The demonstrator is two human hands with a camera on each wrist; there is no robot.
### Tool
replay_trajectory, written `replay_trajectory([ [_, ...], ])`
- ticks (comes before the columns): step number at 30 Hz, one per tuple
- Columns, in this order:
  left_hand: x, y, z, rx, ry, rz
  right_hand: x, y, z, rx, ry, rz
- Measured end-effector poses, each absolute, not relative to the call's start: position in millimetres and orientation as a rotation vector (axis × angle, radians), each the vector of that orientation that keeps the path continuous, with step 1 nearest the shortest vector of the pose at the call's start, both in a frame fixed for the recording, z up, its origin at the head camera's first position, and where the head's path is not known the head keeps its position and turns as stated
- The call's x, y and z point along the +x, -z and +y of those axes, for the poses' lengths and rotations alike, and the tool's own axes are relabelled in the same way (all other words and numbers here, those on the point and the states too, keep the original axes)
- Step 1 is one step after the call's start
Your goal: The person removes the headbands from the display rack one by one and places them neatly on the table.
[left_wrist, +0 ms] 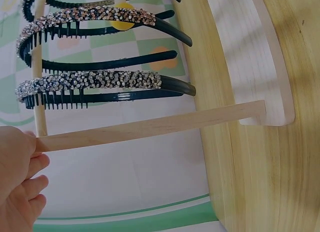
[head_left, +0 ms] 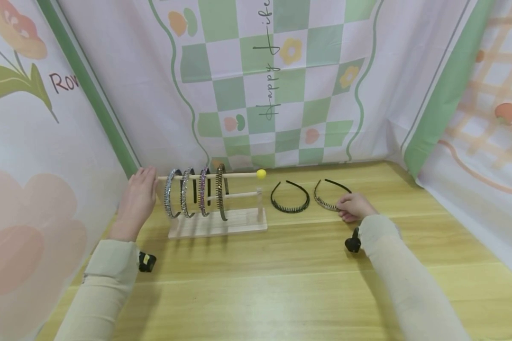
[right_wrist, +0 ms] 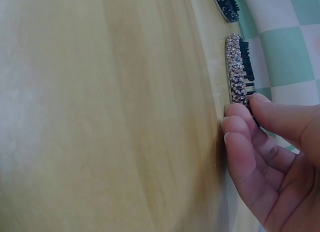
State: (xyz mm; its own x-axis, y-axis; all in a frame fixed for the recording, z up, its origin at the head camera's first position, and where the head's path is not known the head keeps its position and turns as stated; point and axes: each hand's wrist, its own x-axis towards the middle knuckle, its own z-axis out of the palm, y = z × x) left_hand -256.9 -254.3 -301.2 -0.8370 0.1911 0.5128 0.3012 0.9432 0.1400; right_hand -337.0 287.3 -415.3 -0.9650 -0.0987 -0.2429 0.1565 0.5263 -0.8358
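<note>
A curved headband point(right_wrist: 235, 67), crusted with rough pinkish and silvery stones and fringed inside with dark comb teeth, lies on the surface point(head_left: 256, 284) at the right. The fingers of the right hand point(head_left: 355, 207) are pinched on it, thumb against fingertips, hiding part of the band at about four o'clock on its curve; its open ends are at about eleven o'clock.

At nine o'clock from it, just beside, a black headband point(head_left: 290, 210) with comb teeth lies flat, between it and the wooden stand point(head_left: 239, 227).

The stand, farther out at nine o'clock, is pale, smooth wood: a flat rectangular base, two uprights and two round rods, the upper one tipped at its three o'clock end with a yellow ball point(head_left: 261, 174). The fingers of the left hand point(head_left: 138, 196) are curled on the top of the left upright.

Four sparkling headbands hang from the upper rod, spaced apart: from nine towards three o'clock, a pale silvery-blue band point(head_left: 168, 196), a silver band point(head_left: 184, 194), a purplish band point(head_left: 202, 192) and a gold-brown band point(head_left: 220, 194). That makes six headbands in all.

The surface has yellowish wood grain. At twelve o'clock hangs a creased fabric backdrop point(head_left: 226, 92) with green and white checks; printed cloths also stand at ten and two o'clock.
</note>
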Motion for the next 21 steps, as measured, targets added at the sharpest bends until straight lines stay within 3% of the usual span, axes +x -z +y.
replay_trajectory([
  [21, -256, 301, -254, -0.345, 0.303, -2.602, -335, 394, 286, -0.105, 1.358, 2.532],
])
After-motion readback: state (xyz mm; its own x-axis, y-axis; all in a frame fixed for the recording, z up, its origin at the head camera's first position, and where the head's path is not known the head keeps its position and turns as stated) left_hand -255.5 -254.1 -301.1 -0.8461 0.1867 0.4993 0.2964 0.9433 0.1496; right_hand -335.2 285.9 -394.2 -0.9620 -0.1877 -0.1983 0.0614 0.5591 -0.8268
